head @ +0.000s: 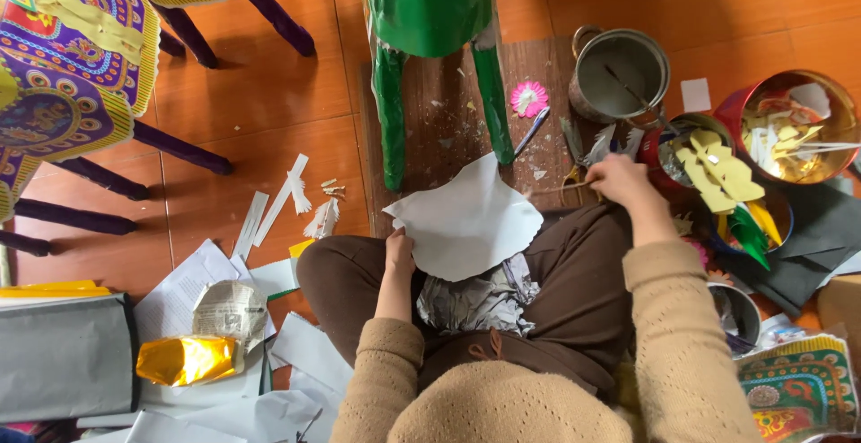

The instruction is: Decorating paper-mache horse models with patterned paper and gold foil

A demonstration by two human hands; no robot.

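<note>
I sit cross-legged on an orange floor. My left hand [400, 252] holds a white paper sheet [466, 221] by its lower left edge, above my lap. Crumpled newspaper [475, 304] lies in my lap under the sheet. My right hand [617, 180] reaches forward to the right, its fingers closed around scissors [569, 177] with yellow handles that rest on a brown board [439, 120]. The scissors' blades are mostly hidden.
A green paper animal figure [430, 39] stands on the board ahead. A purple patterned figure [72, 75] stands at left. A metal pot [621, 73], tins of yellow paper pieces [717, 169] and a red tin [794, 125] sit at right. Paper scraps and a gold bundle [186, 360] lie at left.
</note>
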